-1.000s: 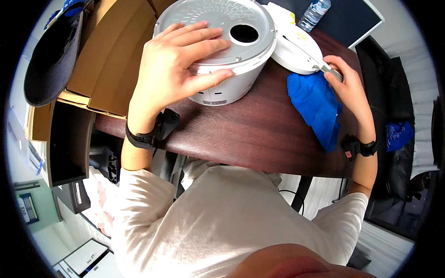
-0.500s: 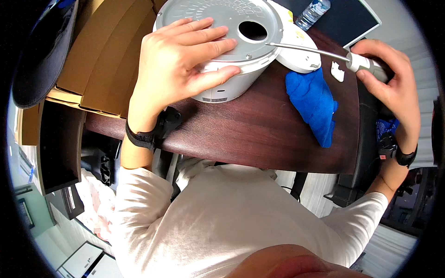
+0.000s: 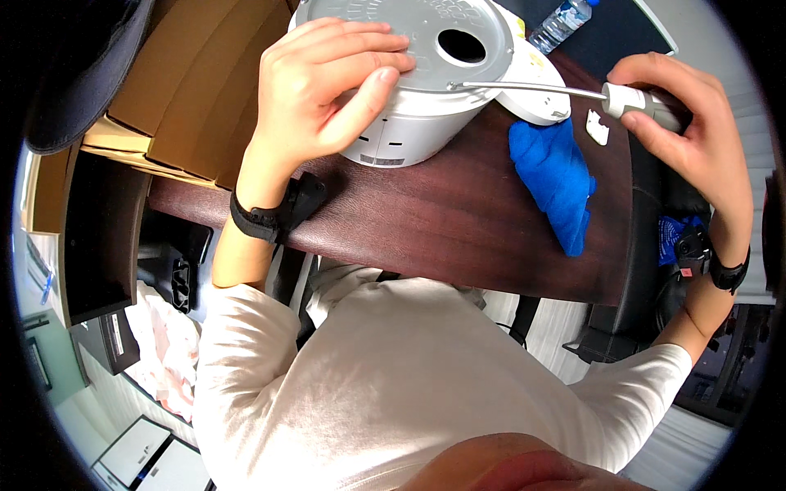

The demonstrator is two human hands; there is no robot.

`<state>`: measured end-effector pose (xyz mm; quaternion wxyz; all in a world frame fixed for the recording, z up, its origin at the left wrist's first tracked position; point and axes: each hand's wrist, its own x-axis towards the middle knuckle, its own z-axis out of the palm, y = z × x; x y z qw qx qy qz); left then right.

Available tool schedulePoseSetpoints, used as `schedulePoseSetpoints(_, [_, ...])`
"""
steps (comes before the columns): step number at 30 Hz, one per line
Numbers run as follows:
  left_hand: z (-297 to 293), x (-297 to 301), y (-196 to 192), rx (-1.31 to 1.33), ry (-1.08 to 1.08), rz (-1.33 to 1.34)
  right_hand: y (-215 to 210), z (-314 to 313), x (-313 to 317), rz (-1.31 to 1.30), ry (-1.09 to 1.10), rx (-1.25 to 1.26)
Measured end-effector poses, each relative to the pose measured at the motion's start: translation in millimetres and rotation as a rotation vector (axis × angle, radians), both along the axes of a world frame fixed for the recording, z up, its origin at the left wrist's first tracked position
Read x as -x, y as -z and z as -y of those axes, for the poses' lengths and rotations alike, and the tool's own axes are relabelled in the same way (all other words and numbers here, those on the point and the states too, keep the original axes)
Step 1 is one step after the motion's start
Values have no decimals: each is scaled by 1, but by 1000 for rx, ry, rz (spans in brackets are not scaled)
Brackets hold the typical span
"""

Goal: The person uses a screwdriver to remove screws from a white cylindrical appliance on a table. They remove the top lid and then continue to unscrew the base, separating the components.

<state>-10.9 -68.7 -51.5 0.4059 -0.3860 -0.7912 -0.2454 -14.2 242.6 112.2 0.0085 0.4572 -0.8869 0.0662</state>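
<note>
A white, bucket-shaped appliance (image 3: pixel 413 135) stands on the dark wood table with a round grey plate (image 3: pixel 422 61) on top. The plate has a round black hole near its right side. My left hand (image 3: pixel 327 86) lies across the plate's left part, fingers stretched out and resting flat. In my right hand (image 3: pixel 696 123) is a screwdriver (image 3: pixel 536 87), gripped by its grey-and-white handle and held almost level. Its tip touches or nearly touches a screw at the plate's near right rim; exact contact is hard to see.
Right of the appliance lie a white round lid-like part (image 3: pixel 536 98), a blue cloth (image 3: pixel 553 184) and a small white plastic piece (image 3: pixel 597 128). Behind them are a water bottle (image 3: pixel 561 29) and a dark panel. Cardboard boxes (image 3: pixel 188 90) crowd the left; the table's front edge (image 3: pixel 426 274) is near my body.
The screwdriver tip has come left and slightly down to the screw at the rim. My left thumb has drawn in toward the fingers. The view has shifted a little.
</note>
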Motion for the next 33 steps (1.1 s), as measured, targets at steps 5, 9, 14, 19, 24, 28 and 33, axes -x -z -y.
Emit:
schedulePoseSetpoints(5, [-2,-1,2,-30,-8,-28,-4,4,0,-20,-40,-32])
schedulePoseSetpoints(9, [-1,-1,3,-25,-10,-22,-14,4,4,-37,-24,-123])
schedulePoseSetpoints(14, [0,-1,4,-17,-23,-34,-23,16,12,-51,-57,-212])
schedulePoseSetpoints(19, [-1,1,4,-16,-17,-44,-33,25,16,-51,-62,-334])
schedulePoseSetpoints(24, [2,-3,3,10,-45,-46,-36,40,33,-30,-86,-409])
schedulePoseSetpoints(28, [0,-2,2,37,-51,-76,-40,48,35,-17,-50,-451])
schedulePoseSetpoints(33, [-3,-2,5,43,-98,-102,-43,55,38,-7,-48,-475])
